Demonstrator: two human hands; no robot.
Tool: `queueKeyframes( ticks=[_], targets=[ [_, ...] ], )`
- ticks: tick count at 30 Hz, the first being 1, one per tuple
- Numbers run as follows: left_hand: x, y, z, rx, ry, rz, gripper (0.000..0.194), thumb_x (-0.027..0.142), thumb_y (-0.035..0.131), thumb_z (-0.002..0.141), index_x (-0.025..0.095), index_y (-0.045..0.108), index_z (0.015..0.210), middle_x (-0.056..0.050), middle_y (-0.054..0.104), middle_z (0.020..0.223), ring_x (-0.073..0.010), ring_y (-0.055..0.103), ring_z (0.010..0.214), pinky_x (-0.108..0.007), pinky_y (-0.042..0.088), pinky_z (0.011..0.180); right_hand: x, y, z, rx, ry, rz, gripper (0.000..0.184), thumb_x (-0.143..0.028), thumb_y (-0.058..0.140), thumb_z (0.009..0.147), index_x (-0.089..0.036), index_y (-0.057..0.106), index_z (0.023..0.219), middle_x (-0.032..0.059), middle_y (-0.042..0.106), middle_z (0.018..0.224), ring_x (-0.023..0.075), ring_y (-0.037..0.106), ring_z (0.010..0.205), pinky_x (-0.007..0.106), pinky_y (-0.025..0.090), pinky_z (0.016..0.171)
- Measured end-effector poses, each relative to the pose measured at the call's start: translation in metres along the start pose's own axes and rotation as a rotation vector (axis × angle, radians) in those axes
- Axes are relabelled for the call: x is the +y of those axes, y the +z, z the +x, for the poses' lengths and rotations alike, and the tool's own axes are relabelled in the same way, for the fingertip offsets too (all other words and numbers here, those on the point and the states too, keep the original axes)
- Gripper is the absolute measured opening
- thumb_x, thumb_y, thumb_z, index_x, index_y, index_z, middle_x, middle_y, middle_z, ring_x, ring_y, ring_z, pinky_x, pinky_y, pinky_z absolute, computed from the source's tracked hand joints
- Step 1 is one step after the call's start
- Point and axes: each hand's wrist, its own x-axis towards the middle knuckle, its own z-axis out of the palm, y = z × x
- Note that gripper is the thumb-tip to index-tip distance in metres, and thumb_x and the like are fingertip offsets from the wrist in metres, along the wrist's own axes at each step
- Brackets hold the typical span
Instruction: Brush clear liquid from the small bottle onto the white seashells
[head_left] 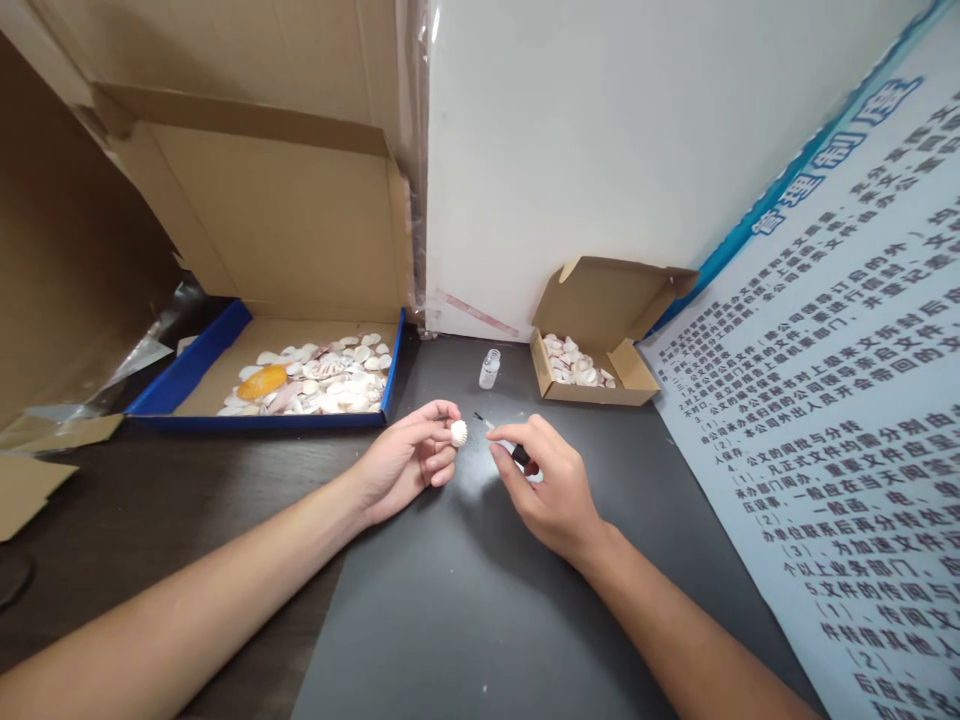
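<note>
- The shell (459, 433), white and ribbed, is at the fingertips of the left hand, raised over the middle of the work area.
- The left hand (409, 460) has thumb and forefinger closed on the shell, its other fingers loosely curled.
- The right hand (551, 490) is mostly closed, its fingers bent round the brush, thumb and forefinger near each other.
- The brush (520, 455) has a black cap within the right hand; its thin dark tip points far and left, near the shell but apart from it.
- The bottle (490, 370), small and clear with a pale label, stands upright and open beyond the hands.
- The small box (600, 393), far right of the bottle, has its lid raised and holds pale shells (574, 362), mostly in its left part.
- The large box (262, 422), at far left, is blue-edged with its lid up; a heap of mixed shells (337, 378) lies in it, with an orange piece (262, 382) on the left of the heap.
- The grey mat (450, 620) lies under the hands, bottle and small box.
- The dark wooden table (150, 500) shows on the left, with cardboard scraps (30, 490) at its edge.
- The white panel (562, 130) rises behind; the printed poster (825, 400) slants along the right.
</note>
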Motion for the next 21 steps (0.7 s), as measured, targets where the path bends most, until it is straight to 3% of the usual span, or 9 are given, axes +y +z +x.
queueKeyframes(
  ticks=[4, 7, 14, 21],
  targets=[
    [0.0006, 0.0006, 0.0003, 0.002, 0.013, -0.016, 0.02, 0.007, 0.06, 0.079, 0.019, 0.051, 0.092, 0.007, 0.037, 0.06, -0.0036, 0.032, 0.043, -0.017, 0.038, 0.042, -0.0015, 0.0021, -0.0004, -0.116, 0.023, -0.02, 0.012, -0.024, 0.053, 0.096, -0.019, 0.064, 0.093, -0.0006, 0.055, 0.077, 0.0101, 0.05, 0.062, 0.022, 0.039, 0.059],
    [0.0013, 0.001, 0.0002, 0.033, 0.035, -0.004, 0.021, 0.008, 0.062, 0.079, 0.019, 0.051, 0.092, 0.007, 0.039, 0.063, -0.0028, 0.031, 0.043, -0.017, 0.038, 0.041, -0.0011, 0.0023, 0.0009, -0.123, 0.108, -0.074, 0.014, -0.026, 0.052, 0.096, -0.019, 0.062, 0.089, -0.0008, 0.055, 0.077, 0.0104, 0.049, 0.062, 0.023, 0.037, 0.06],
    [-0.0018, 0.0003, 0.0008, 0.065, 0.065, 0.008, 0.023, 0.008, 0.063, 0.076, 0.019, 0.05, 0.092, 0.007, 0.039, 0.063, -0.0027, 0.031, 0.044, -0.016, 0.036, 0.04, -0.0062, 0.0033, 0.0001, -0.197, 0.093, -0.061, 0.019, -0.03, 0.048, 0.098, -0.019, 0.064, 0.097, 0.0007, 0.055, 0.083, 0.0105, 0.05, 0.061, 0.024, 0.039, 0.061],
    [-0.0016, 0.0001, -0.0004, 0.062, 0.068, 0.053, 0.025, 0.011, 0.065, 0.077, 0.019, 0.053, 0.097, 0.006, 0.042, 0.066, -0.0025, 0.031, 0.044, -0.016, 0.035, 0.04, -0.0035, 0.0015, 0.0002, -0.131, 0.11, -0.045, 0.019, -0.03, 0.047, 0.098, -0.02, 0.063, 0.103, 0.0016, 0.056, 0.088, 0.0115, 0.053, 0.065, 0.025, 0.041, 0.064]
  ],
)
